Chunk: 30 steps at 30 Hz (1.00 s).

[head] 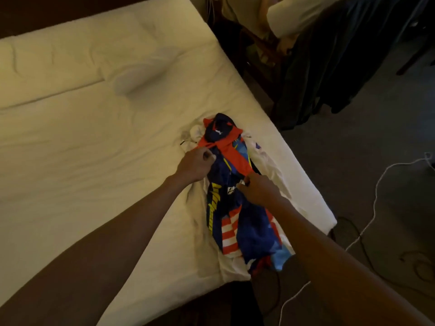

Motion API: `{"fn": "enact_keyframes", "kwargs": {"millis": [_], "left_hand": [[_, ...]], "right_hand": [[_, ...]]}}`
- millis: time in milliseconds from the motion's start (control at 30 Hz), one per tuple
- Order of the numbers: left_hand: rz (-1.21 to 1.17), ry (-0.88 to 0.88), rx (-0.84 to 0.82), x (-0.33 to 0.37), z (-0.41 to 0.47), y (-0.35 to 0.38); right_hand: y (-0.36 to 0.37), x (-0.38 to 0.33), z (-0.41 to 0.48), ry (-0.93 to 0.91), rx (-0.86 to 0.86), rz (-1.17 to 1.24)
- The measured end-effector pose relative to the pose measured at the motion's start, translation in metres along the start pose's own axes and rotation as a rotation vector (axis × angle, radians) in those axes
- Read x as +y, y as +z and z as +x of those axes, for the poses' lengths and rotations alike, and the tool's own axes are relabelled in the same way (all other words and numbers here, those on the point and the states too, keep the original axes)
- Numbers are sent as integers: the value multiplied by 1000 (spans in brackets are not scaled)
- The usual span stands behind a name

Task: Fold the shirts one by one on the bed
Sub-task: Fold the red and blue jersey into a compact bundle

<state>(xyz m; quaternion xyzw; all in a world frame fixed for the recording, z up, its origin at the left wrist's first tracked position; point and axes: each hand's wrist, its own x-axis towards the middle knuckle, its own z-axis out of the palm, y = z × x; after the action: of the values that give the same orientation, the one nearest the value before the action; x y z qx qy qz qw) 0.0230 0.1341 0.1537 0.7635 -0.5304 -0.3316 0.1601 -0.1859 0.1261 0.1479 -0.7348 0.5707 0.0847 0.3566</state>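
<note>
A navy, orange and yellow sports shirt [235, 208] lies bunched in a long heap near the right edge of the bed [94, 149]. Under it a white shirt [266, 161] shows at the sides. My left hand [195, 164] pinches the orange fabric at the heap's left side. At the middle of the heap my right hand [259, 188] grips the navy cloth. Both arms reach in from the bottom of the view.
The bed's right edge and near corner [329, 222] drop to a dark floor with a white cable [374, 196] and dark cables. A chair draped with dark and pale clothes [329, 55] stands beyond the bed at the upper right.
</note>
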Motion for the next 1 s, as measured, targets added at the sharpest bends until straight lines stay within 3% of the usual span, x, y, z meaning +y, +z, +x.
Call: {"fn": "enact_keyframes", "kwargs": {"millis": [333,533,667,800,933,1000], "left_hand": [[41,-282,58,-75,194,99],[-88,-350,60,-122,237,133],[-57,-380,190,-130,244,146],[-306,-303,293,-115,225,120],[-860,-340,197,-89,179,49],[-991,-346,142,-80,148,2]], "right_hand": [[34,54,228,-75,-119,-20],[87,72,301,-204,-151,-39],[113,81,315,-255,-198,-22],[105,73,310,-202,-90,121],[51,19,280,-300,72,385],[14,-25,261,-341,71,453]]}}
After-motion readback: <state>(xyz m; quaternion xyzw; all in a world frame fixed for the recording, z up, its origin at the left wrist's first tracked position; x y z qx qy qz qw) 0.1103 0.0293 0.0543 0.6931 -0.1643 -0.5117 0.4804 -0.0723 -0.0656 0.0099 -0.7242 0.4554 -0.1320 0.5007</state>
